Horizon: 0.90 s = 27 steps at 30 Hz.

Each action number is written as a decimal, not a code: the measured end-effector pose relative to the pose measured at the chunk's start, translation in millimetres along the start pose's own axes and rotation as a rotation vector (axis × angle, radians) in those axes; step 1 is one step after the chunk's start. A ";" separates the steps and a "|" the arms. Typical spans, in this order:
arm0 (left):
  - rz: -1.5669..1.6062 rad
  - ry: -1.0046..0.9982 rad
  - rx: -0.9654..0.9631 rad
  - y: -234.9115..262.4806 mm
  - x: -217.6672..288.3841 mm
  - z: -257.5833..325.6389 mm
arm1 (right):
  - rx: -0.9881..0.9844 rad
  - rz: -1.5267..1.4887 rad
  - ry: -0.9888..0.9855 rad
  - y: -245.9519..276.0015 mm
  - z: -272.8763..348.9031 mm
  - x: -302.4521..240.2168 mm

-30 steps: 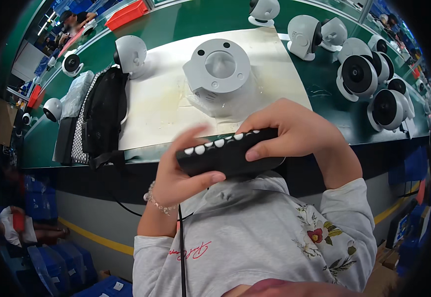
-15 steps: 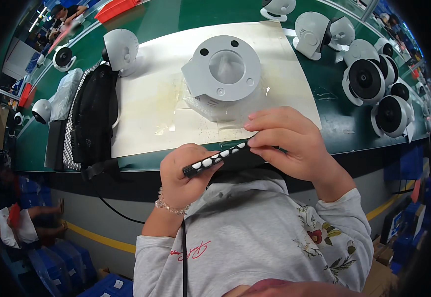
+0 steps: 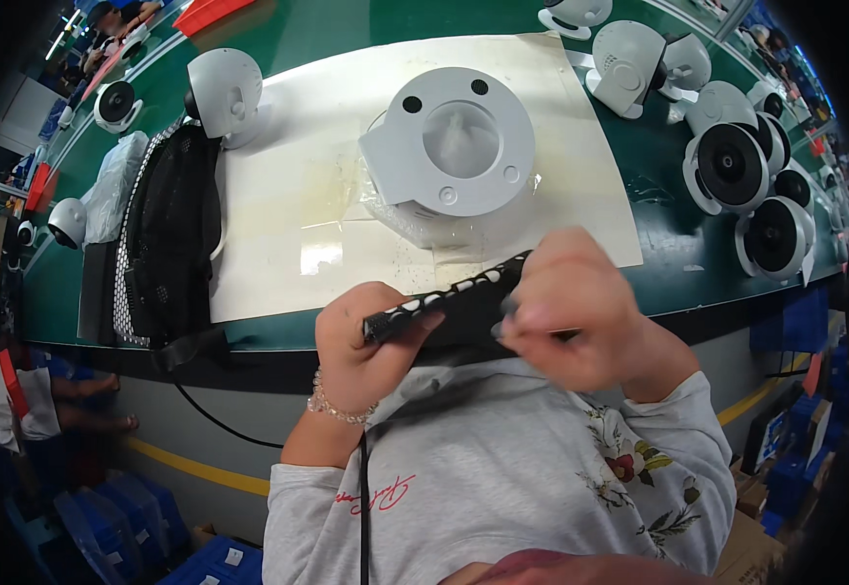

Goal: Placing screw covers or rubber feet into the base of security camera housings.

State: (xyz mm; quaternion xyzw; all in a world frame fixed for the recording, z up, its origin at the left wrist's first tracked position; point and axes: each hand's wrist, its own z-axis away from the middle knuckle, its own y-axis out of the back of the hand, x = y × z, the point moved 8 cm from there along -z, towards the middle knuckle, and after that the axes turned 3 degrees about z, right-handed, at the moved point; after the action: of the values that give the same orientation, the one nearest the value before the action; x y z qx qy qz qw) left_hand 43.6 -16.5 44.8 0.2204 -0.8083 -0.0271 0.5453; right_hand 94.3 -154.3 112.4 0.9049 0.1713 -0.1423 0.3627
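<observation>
My left hand (image 3: 358, 336) grips a black sheet (image 3: 454, 294) with a row of white spots along its upper edge, thumb against the near side. At the sheet's right end my right hand (image 3: 576, 312) is curled, blurred by motion; small dark bits show at its fingertips, too unclear to name. Beyond both hands a white device base (image 3: 400, 161) lies ring side up, its body wrapped in clear plastic. Its ring carries two black round pads at the far side and two bare round recesses at the near side.
Under the device lies a cream board (image 3: 298, 127) on the green table (image 3: 663, 229). White cameras (image 3: 732, 166) crowd the right side; another camera (image 3: 225, 93) stands at the left beside a black mesh bag (image 3: 176, 224). A red tray (image 3: 212, 14) sits at the back; other people are farther off.
My right hand has turned over and curled from its open-fingered touch at the sheet's end. My left hand keeps its hold. The view has shifted slightly.
</observation>
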 end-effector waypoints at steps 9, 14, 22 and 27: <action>-0.171 -0.267 0.006 -13.1 10.5 -26.4 | 0.033 -0.127 -0.461 -5.7 -28.8 58.9; -0.142 -0.277 -0.017 -14.9 2.0 -25.9 | -0.026 -0.030 -0.512 -10.5 -30.2 62.4; -0.083 -0.261 0.087 -11.7 -1.9 -26.8 | -0.346 0.602 -0.285 -7.4 -32.9 22.4; -0.133 -0.270 -0.004 -15.9 -4.4 -26.0 | 0.101 0.248 -0.527 31.2 -2.0 73.3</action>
State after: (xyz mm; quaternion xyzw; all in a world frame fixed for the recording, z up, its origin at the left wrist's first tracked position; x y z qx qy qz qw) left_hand 73.4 -24.1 47.0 0.2668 -0.8578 -0.0942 0.4291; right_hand 173.5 -158.8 104.9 0.8678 -0.0481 -0.3352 0.3637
